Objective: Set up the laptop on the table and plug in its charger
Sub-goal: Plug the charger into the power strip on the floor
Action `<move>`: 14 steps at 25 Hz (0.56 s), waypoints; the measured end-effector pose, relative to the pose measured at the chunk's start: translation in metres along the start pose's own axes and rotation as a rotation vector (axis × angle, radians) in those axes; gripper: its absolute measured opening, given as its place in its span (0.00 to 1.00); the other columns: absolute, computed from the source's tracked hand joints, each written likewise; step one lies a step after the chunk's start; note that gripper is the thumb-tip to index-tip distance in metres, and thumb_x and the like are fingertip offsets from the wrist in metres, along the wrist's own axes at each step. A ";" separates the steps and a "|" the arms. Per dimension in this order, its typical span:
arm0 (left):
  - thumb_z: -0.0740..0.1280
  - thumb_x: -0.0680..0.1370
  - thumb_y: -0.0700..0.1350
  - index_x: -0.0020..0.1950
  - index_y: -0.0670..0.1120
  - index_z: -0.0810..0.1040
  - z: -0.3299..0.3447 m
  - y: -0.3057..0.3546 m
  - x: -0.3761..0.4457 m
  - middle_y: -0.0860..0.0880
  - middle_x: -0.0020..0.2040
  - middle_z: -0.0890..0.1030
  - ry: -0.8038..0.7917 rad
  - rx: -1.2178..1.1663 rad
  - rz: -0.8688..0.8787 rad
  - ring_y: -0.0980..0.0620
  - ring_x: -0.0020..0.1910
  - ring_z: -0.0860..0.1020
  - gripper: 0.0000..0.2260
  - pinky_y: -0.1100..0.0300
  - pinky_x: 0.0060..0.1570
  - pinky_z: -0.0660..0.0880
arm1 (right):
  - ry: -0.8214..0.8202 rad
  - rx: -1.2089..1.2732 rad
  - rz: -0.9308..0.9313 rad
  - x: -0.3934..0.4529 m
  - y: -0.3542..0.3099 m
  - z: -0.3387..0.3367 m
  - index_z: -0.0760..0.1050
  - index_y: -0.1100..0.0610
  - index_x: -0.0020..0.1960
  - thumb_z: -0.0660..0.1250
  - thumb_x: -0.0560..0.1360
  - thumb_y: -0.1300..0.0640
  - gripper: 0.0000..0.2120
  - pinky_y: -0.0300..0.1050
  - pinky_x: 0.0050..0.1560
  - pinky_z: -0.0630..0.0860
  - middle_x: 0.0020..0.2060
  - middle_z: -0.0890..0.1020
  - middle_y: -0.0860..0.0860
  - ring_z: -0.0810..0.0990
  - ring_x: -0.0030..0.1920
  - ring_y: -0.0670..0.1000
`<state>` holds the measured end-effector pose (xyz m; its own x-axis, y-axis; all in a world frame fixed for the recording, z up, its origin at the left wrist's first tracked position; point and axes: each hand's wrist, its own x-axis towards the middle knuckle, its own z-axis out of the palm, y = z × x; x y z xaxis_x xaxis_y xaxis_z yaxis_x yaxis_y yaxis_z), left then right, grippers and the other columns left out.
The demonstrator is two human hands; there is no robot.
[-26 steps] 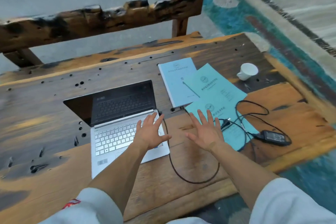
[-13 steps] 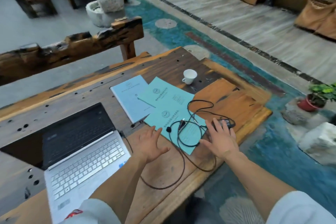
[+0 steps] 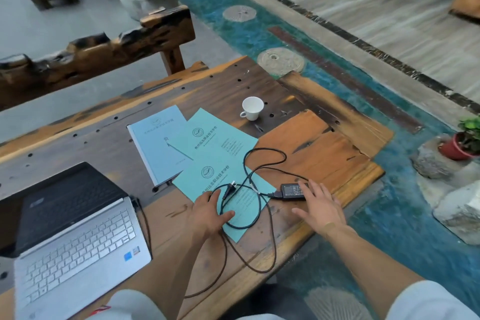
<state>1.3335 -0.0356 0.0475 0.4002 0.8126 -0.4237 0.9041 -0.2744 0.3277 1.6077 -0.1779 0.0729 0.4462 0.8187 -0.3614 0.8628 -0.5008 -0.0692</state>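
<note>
Both my hands have shifted right: left hand (image 3: 207, 212) flat and empty on the charger cable (image 3: 242, 205), right hand (image 3: 320, 205) open, fingertips over the power brick (image 3: 292, 191). Laptop (image 3: 75, 236) stands open, cable seemingly attached; wall plug (image 3: 231, 189) remains loose.

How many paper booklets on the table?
3. Pale blue booklet nearest the laptop; upper teal booklet beside the cup; lower teal booklet under the cable. More could lie beneath.

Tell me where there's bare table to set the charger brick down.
Bare wood lies between the laptop and the teal papers, and right of the white cup. Crowded: cable loops and both hands over the papers.
</note>
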 end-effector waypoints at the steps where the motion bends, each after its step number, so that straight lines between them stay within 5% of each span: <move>1: 0.61 0.74 0.69 0.79 0.55 0.56 0.004 0.006 0.003 0.49 0.76 0.64 0.004 -0.018 -0.047 0.47 0.75 0.62 0.38 0.46 0.73 0.56 | -0.014 -0.003 -0.021 0.009 0.007 0.002 0.48 0.45 0.79 0.60 0.76 0.36 0.38 0.61 0.74 0.57 0.79 0.53 0.49 0.51 0.78 0.55; 14: 0.62 0.81 0.55 0.74 0.46 0.67 0.033 0.035 0.043 0.42 0.68 0.72 -0.050 -0.073 -0.298 0.41 0.67 0.70 0.24 0.47 0.64 0.70 | -0.102 -0.134 -0.265 0.076 0.024 0.032 0.54 0.47 0.77 0.67 0.75 0.52 0.35 0.54 0.67 0.66 0.75 0.61 0.51 0.62 0.73 0.55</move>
<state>1.3871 -0.0270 0.0131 0.1278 0.8250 -0.5505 0.9701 0.0114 0.2423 1.6544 -0.1368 0.0142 0.1813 0.8800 -0.4390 0.9725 -0.2268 -0.0529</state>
